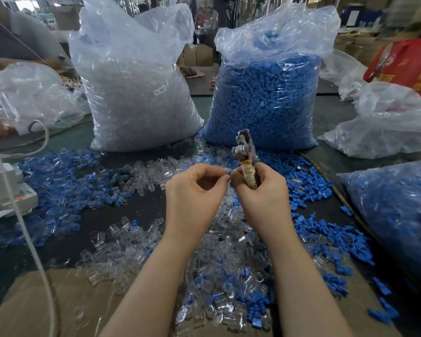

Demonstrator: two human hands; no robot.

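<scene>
My right hand (263, 188) grips a metal plier-like tool (244, 152) by its tape-wrapped handle, jaws pointing up. My left hand (195, 190) is beside it with its fingertips pinched together on a small clear plastic piece (225, 175), which is hard to make out, close to the right thumb. Both hands hover above a heap of loose clear caps (219, 242) and blue plastic parts (66, 188) spread over the dark table.
A big bag of clear parts (136, 93) and a big bag of blue parts (265, 98) stand behind the hands. Another blue-filled bag (399, 210) lies at the right. A white device with a cable (7, 186) sits left. Cardboard (34, 305) covers the near edge.
</scene>
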